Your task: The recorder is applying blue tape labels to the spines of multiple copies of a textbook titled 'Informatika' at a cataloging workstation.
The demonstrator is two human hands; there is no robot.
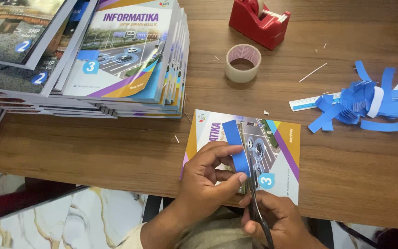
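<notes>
Here the left hand pinches a blue paper strip while the right hand grips scissors

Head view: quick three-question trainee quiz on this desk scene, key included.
1. Which hand pinches the blue strip?
2. True or false: the clear tape roll sits inside the red tape dispenser.
3. Where is the pile of blue strips? A) on the book stack B) on the table, beside the ruler C) on the floor

Key:
1. The left hand; the right hand holds scissors.
2. False; it lies on the table in front of it.
3. B
</notes>
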